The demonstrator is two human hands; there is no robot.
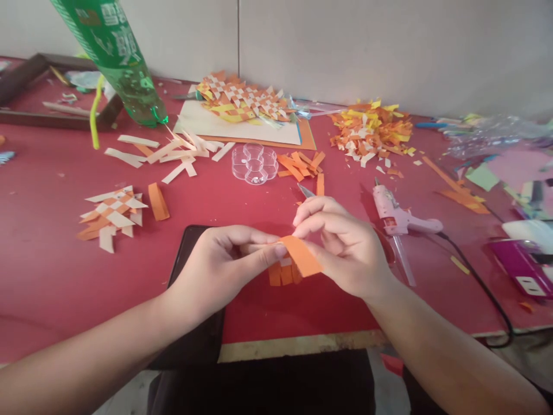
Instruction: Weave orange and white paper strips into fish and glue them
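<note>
Head view, centre of frame: flat orange paper strip [305, 257] above red worktop [268, 314], upper end pinched between thumb and forefinger of left hand [227, 253], small orange-and-white piece of paper strips [275, 274] just beneath. At strip's upper edge, right hand [345, 242] with fingers curled, thumb partly hidden; cannot tell whether pinching. Apparently at a strip-interlacing step; next move likely calling for steady left pinch and careful folding.
</note>
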